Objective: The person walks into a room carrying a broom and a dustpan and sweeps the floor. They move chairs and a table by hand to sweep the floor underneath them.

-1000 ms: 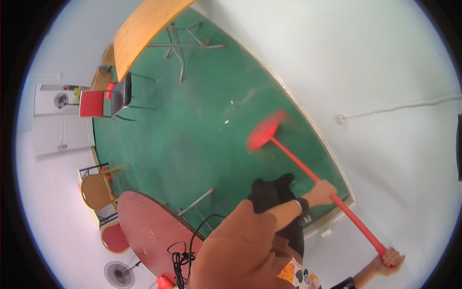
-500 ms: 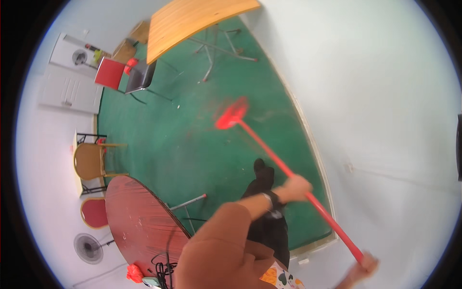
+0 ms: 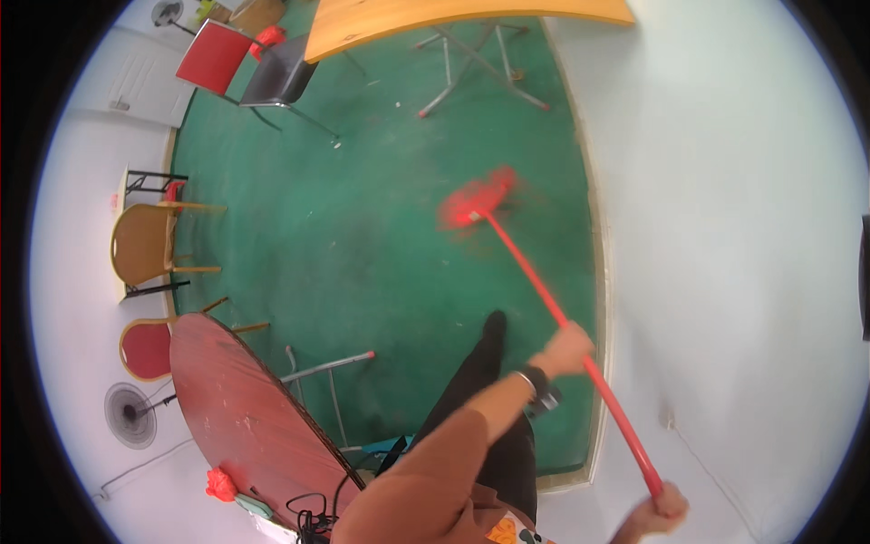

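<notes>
- The right hand (image 3: 666, 503), at the lower edge, has its grip wrapped around the top end of a long red-handled broom (image 3: 553, 313).
- The left hand (image 3: 566, 349), with a dark wristband, has its grip closed around the handle midway.
- The blurred red broom head (image 3: 476, 201) lies on the green carpeted floor (image 3: 362, 236), ahead of a black shoe (image 3: 494, 326).
- A reddish-brown round surface (image 3: 245, 417) stands at lower left.
- An orange wooden surface (image 3: 435, 16) on metal legs stands farthest.

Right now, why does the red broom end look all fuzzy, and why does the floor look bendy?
In the head view, the broom head is smeared by motion blur while the green floor around it stays sharp; the fisheye lens bows straight lines, like the floor's edge along the white wall, and leaves black corners around a round picture.
</notes>
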`<action>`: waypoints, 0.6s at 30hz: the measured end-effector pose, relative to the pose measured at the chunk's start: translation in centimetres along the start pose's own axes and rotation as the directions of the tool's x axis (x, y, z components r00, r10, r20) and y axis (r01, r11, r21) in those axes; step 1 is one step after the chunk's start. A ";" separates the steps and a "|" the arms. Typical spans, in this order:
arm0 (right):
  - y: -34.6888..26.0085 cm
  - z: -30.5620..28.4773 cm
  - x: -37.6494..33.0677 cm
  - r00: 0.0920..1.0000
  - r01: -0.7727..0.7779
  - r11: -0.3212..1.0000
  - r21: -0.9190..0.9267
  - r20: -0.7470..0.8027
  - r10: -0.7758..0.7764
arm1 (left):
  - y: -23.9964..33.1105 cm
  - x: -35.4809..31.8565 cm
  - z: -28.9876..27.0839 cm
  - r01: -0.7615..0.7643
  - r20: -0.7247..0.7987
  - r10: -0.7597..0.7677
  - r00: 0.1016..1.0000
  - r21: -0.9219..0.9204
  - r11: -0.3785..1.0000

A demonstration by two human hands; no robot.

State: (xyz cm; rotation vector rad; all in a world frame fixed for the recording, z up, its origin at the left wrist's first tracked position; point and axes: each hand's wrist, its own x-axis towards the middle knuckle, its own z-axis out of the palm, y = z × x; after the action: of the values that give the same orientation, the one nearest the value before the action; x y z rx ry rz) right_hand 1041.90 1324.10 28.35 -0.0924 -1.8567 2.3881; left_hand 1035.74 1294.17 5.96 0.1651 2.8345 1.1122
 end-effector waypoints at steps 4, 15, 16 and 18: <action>10.6 19.8 -0.7 0.953 -0.287 0.901 0.326 -0.002 0.304 | -19.2 -4.3 -9.5 0.176 -0.028 -0.175 0.984 0.271 0.946; -3.5 15.1 9.2 0.834 -0.372 0.387 -0.843 -0.121 0.538 | -6.3 -2.5 -10.5 0.205 -0.010 -0.205 0.979 0.114 0.972; -7.5 10.7 10.1 0.774 -0.323 0.205 -0.924 -0.134 0.619 | -3.4 -2.2 -8.5 0.180 0.000 -0.180 0.984 0.042 0.983; -13.3 8.2 11.8 0.695 -0.263 -0.048 -0.964 -0.224 0.683 | 1.2 -1.6 -4.5 0.153 -0.046 -0.165 0.985 -0.196 0.969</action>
State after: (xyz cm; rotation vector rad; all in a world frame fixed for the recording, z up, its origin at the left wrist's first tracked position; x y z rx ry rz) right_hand 1029.94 1321.00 43.54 -0.5913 -3.7724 0.6893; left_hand 1036.84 1291.79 10.18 -0.1104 2.7125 1.3654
